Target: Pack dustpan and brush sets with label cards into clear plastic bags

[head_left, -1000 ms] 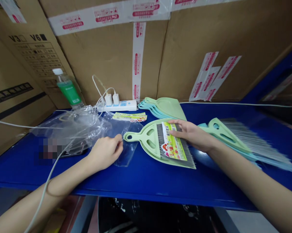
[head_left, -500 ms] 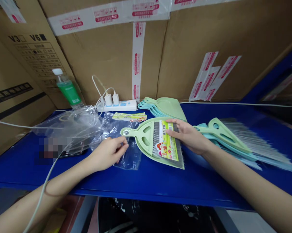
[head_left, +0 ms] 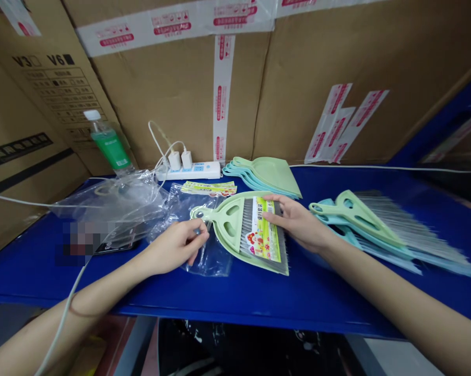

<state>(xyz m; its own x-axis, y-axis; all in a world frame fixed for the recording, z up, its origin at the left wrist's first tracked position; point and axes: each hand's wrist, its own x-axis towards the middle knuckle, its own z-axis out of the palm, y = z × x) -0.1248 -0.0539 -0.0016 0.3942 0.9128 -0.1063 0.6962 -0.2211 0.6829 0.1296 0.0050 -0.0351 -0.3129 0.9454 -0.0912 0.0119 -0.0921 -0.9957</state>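
Note:
A light green dustpan [head_left: 222, 239] with a matching hand brush [head_left: 246, 222] laid in it lies nearly level above the blue table. On the grey bristles sits a yellow-green printed label card [head_left: 267, 232]. My right hand [head_left: 296, 222] grips the set at its wide right side, fingers over the card and bristles. Just below the handle, my left hand [head_left: 180, 245] is closed, thumb against fingers, on a clear plastic bag [head_left: 215, 258]. The bag spreads under and behind that hand, and the handle tip is at its edge.
Stacked green and blue dustpans [head_left: 272, 175] stand behind; several brushes [head_left: 361, 219] lie at right. Label cards [head_left: 208, 188], a power strip [head_left: 206, 169], more clear bags [head_left: 114, 196], a bottle [head_left: 110, 143], a phone [head_left: 118, 243] and a loose cable [head_left: 77, 287] occupy the left and back.
My right hand has shifted the dustpan and brush slightly left, bringing the handle closer over the bag. My left hand has hardly moved.

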